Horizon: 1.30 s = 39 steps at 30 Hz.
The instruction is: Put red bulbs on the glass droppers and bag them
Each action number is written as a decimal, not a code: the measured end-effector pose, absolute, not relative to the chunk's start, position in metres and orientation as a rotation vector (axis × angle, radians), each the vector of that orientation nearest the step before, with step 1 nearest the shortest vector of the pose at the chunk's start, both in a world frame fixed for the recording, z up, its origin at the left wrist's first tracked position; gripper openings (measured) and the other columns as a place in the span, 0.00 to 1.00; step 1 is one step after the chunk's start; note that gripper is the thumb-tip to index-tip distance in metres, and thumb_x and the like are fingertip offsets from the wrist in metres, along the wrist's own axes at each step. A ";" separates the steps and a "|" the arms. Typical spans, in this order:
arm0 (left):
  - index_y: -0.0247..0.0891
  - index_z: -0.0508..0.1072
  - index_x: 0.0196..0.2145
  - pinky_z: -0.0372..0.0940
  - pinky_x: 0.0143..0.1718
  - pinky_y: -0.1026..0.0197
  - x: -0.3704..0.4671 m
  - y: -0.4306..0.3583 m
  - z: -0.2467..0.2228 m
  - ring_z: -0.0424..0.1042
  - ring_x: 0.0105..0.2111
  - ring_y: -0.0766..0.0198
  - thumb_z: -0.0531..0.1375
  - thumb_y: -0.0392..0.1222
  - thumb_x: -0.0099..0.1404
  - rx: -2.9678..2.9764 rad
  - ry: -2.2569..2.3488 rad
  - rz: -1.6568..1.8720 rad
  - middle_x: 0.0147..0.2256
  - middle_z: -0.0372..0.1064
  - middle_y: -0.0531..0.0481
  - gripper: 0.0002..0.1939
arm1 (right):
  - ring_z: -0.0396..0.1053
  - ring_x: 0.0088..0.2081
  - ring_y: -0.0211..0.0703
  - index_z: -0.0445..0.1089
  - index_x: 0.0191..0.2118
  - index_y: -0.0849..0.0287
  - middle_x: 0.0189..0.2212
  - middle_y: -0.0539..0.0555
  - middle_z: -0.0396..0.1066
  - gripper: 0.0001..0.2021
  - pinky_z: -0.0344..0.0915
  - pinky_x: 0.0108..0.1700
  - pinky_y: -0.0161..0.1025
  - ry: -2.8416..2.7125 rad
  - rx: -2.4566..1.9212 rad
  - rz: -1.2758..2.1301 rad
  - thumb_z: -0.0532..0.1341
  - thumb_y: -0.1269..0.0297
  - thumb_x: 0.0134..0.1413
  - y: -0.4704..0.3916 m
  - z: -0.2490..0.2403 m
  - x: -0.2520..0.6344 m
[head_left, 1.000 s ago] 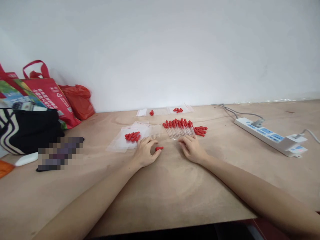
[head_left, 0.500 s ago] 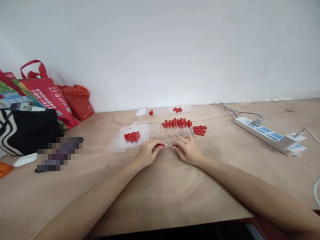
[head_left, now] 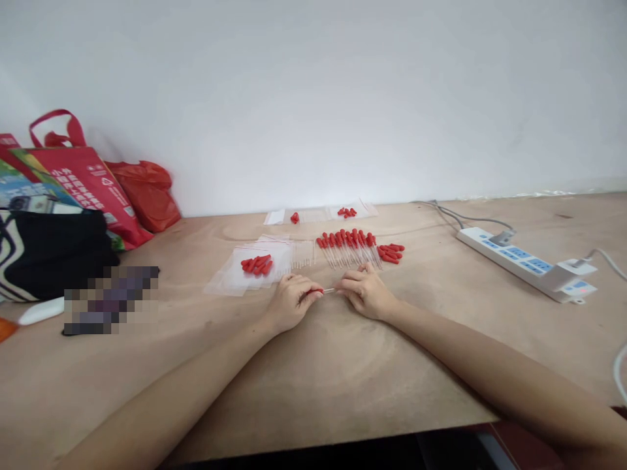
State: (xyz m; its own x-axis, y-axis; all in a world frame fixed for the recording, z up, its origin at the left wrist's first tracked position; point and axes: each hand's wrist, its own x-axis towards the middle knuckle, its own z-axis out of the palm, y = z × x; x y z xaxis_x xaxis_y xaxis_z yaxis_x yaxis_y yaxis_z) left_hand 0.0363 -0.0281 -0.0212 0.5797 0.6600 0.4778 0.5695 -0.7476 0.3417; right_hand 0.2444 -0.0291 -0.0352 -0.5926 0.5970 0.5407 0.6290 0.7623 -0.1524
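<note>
Near the table's middle, my left hand (head_left: 292, 302) pinches a red rubber bulb (head_left: 321, 291), mostly covered by its fingers. My right hand (head_left: 366, 292) is closed on the far end of a thin clear tube (head_left: 330, 290), whose other end meets the bulb. Just beyond the right hand lies a row of clear tubes with red bulbs (head_left: 347, 240) on their far ends. Loose red bulbs (head_left: 390, 253) lie right of that row. More bulbs (head_left: 257, 264) rest on clear plastic bags (head_left: 230, 274) to the left, beside bare tubes (head_left: 304, 253).
At the back, further bags (head_left: 365, 209) hold bulbs and tubes. A white power strip (head_left: 509, 261) with cables stands on the right. Shopping bags (head_left: 83, 176), a black cloth item (head_left: 53, 254) and a pixelated dark object (head_left: 112, 300) are on the left.
My left hand's fingers now cover more of the red bulb, and the gap between my hands is slightly narrower. The view has shifted slightly.
</note>
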 end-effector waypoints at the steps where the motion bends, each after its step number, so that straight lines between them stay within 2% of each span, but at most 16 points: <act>1: 0.38 0.71 0.29 0.54 0.37 0.58 0.036 -0.028 -0.022 0.67 0.28 0.65 0.52 0.40 0.62 2.675 1.035 0.906 0.27 0.71 0.53 0.09 | 0.59 0.27 0.35 0.68 0.31 0.59 0.27 0.50 0.67 0.10 0.44 0.38 0.39 -2.377 -0.912 -0.087 0.50 0.69 0.56 -0.029 -0.035 0.244; 8: 0.37 0.70 0.28 0.52 0.40 0.58 0.037 -0.029 -0.022 0.66 0.24 0.68 0.52 0.41 0.63 2.779 0.999 0.958 0.24 0.70 0.54 0.10 | 0.57 0.25 0.35 0.68 0.30 0.60 0.25 0.51 0.66 0.10 0.43 0.35 0.39 -2.372 -0.941 -0.145 0.50 0.68 0.55 -0.033 -0.034 0.240; 17: 0.36 0.67 0.27 0.50 0.46 0.56 0.038 -0.033 -0.020 0.65 0.26 0.68 0.52 0.40 0.62 2.923 0.904 0.901 0.24 0.68 0.54 0.09 | 0.57 0.23 0.34 0.66 0.29 0.61 0.23 0.50 0.67 0.11 0.43 0.35 0.38 -2.395 -0.956 -0.010 0.48 0.71 0.54 -0.043 -0.031 0.231; 24: 0.38 0.68 0.29 0.47 0.47 0.53 0.036 -0.027 -0.016 0.67 0.29 0.66 0.51 0.40 0.63 2.941 0.932 0.872 0.27 0.71 0.54 0.08 | 0.61 0.26 0.35 0.65 0.31 0.61 0.25 0.51 0.68 0.13 0.47 0.35 0.36 -2.343 -1.095 0.213 0.46 0.67 0.58 -0.043 -0.034 0.223; 28: 0.40 0.68 0.33 0.49 0.47 0.52 0.029 -0.017 -0.015 0.67 0.33 0.63 0.53 0.42 0.62 2.889 1.053 0.931 0.31 0.71 0.53 0.06 | 0.63 0.34 0.38 0.67 0.34 0.60 0.30 0.54 0.69 0.12 0.51 0.35 0.35 -2.315 -1.127 0.248 0.47 0.68 0.58 -0.042 -0.032 0.217; 29: 0.40 0.67 0.36 0.51 0.46 0.52 0.027 -0.015 -0.016 0.67 0.35 0.61 0.55 0.43 0.61 2.842 1.109 0.974 0.33 0.70 0.51 0.07 | 0.63 0.36 0.40 0.67 0.35 0.60 0.31 0.54 0.68 0.11 0.52 0.36 0.36 -2.312 -1.139 0.214 0.48 0.68 0.57 -0.041 -0.030 0.217; 31: 0.38 0.63 0.43 0.57 0.41 0.55 0.024 -0.013 -0.020 0.66 0.37 0.60 0.57 0.45 0.58 2.688 1.266 1.090 0.36 0.68 0.48 0.16 | 0.63 0.36 0.41 0.69 0.35 0.59 0.32 0.54 0.69 0.10 0.53 0.37 0.37 -2.258 -1.184 0.162 0.50 0.68 0.55 -0.035 -0.026 0.219; 33: 0.36 0.60 0.45 0.61 0.36 0.57 0.023 -0.012 -0.024 0.66 0.35 0.60 0.58 0.44 0.56 2.526 1.397 1.124 0.35 0.65 0.47 0.20 | 0.64 0.34 0.40 0.69 0.33 0.60 0.31 0.54 0.69 0.10 0.55 0.36 0.36 -2.118 -1.235 0.181 0.51 0.69 0.54 -0.023 -0.022 0.223; 39: 0.37 0.65 0.31 0.63 0.34 0.60 0.027 -0.014 -0.025 0.67 0.32 0.62 0.55 0.38 0.57 2.447 1.345 0.795 0.31 0.65 0.49 0.04 | 0.67 0.30 0.39 0.68 0.32 0.61 0.29 0.54 0.71 0.07 0.59 0.34 0.34 -1.652 -1.507 0.255 0.53 0.70 0.48 0.035 -0.023 0.225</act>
State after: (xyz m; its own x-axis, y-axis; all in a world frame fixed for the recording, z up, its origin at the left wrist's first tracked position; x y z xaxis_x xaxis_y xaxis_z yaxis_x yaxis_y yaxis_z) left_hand 0.0266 -0.0136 -0.0246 0.4291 0.8345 0.3457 0.7055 -0.5486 0.4487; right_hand 0.2247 0.0352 -0.0235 0.1017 0.8886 0.4473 0.7127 0.2486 -0.6559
